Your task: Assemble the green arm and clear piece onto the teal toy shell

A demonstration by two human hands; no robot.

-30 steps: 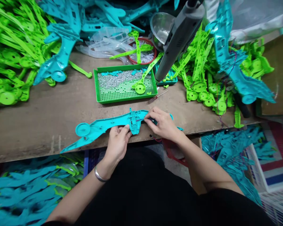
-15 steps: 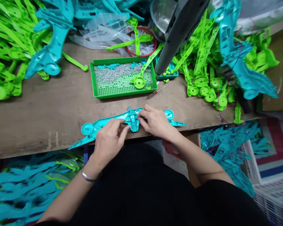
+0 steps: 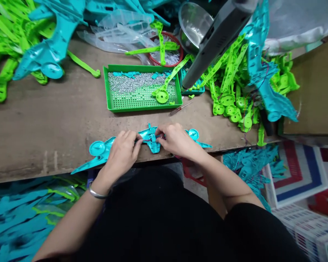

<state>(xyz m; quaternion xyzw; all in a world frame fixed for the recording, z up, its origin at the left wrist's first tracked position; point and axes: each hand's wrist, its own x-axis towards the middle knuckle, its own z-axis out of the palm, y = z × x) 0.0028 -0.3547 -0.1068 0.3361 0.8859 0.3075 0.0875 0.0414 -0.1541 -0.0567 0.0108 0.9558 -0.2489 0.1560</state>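
A long turquoise plastic shell [image 3: 154,147] lies hollow side up along the front edge of the bench, with a round cup near each end. A thin dark red wire [image 3: 146,140] crosses its middle part. My left hand [image 3: 122,150] is closed over the shell's left half, thumb and forefinger pinching the wire. On the other side of the middle, my right hand [image 3: 177,141] is closed too, its fingertips pinched at a reddish stretch of wire and close against the shell. The fingers partly hide the wire's ends.
Beyond the shell stands a green tray [image 3: 144,107] of small screws, a lime-green arm piece [image 3: 161,96] resting in it. A screwdriver [image 3: 177,110] lies beside it. Lime-green parts [image 3: 232,98] are heaped right. A grey post [image 3: 207,47] slants over the bench; a metal bowl [image 3: 195,27] stands behind.
My left hand has drawn slightly left from the shell's middle, and more of the wire shows. My right hand's fingertips have shifted a little, still at the middle. The camera view has turned slightly.
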